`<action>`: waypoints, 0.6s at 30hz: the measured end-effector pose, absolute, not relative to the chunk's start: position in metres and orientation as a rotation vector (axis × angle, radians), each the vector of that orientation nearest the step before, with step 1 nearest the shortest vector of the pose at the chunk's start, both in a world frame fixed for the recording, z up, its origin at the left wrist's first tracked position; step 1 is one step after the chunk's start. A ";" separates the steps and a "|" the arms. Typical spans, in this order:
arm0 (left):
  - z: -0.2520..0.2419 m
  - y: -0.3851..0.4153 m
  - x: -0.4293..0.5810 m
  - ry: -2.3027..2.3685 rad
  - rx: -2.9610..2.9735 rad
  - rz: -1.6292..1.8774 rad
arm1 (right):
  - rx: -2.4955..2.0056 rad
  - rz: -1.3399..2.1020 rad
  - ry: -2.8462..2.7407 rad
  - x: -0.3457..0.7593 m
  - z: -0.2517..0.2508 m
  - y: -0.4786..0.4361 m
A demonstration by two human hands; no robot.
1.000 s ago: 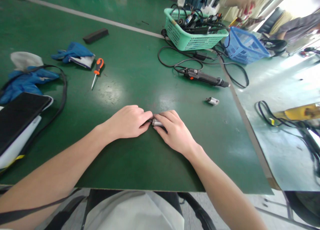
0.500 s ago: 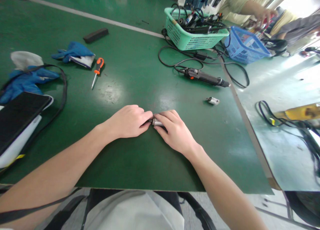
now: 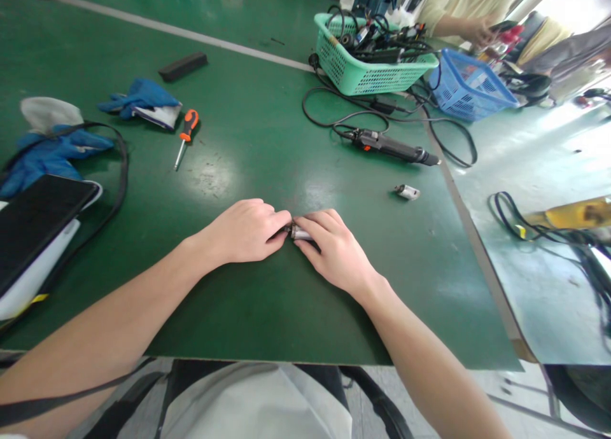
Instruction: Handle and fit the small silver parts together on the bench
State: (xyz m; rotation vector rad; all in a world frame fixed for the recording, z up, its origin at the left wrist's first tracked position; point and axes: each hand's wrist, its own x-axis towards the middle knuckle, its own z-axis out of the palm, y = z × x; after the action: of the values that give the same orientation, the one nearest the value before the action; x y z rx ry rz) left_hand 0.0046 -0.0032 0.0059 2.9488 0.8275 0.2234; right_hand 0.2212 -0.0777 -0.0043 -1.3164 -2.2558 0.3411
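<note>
Low over the green tabletop, my right hand (image 3: pixel 337 251) is closed around a small silver cylinder, which looks like a small electric motor (image 3: pixel 300 233). Its near end shows between thumb and fingers; the rest is covered by the hand. My left hand (image 3: pixel 255 231) pinches a small dark part at the motor's left end, mostly hidden by the fingertips. Both hands almost touch there. A second small motor (image 3: pixel 407 192) lies on the table to the right, beyond my right hand. Farther back rests a black electric screwdriver (image 3: pixel 389 146) with its cord.
An orange-handled screwdriver (image 3: pixel 186 137), blue gloves (image 3: pixel 138 100), a dark block (image 3: pixel 183 67) and a phone (image 3: pixel 45 219) lie at the left. A green basket (image 3: pixel 377 79) of cords and tools stands at the back, beside a blue basket (image 3: pixel 470 92). Another person's hands (image 3: pixel 482 32) are behind it.
My two hands and the motor stay almost still. At the back right, the other person's hand has lowered and moved left.
</note>
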 end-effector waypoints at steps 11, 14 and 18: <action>0.008 -0.004 0.005 0.842 2.940 0.208 | -1.298 0.308 -2.263 0.221 -0.007 -0.077; 0.008 -0.004 0.005 0.841 2.935 0.212 | -1.288 0.296 -2.265 0.221 -0.006 -0.076; 0.007 -0.004 0.004 0.846 2.933 0.222 | -1.289 0.301 -2.258 0.222 -0.006 -0.077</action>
State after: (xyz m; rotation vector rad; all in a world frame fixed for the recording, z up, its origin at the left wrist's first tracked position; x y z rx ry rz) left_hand 0.0044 -0.0040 0.0066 2.9329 0.8463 0.2217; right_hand 0.2216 -0.0771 -0.0062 -1.2894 -2.2581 0.3009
